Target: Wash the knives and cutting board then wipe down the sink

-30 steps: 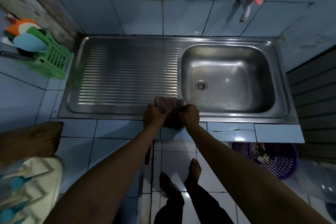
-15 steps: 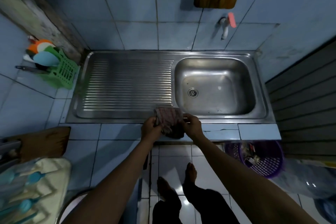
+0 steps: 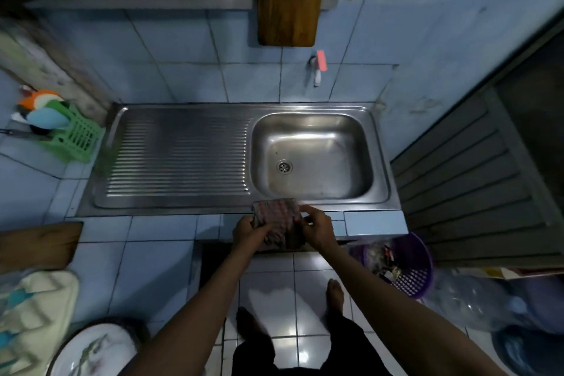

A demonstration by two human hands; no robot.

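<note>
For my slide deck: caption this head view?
Both hands, left and right, hold a cloth at the steel sink's front edge.

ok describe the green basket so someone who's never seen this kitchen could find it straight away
Start at the steel sink set in the blue tiled counter and go past the left end of its ribbed draining board. The green basket stands there on the tiles by the wall. It is the only slatted green plastic thing, with orange, white and pale blue utensils poking out.
</note>
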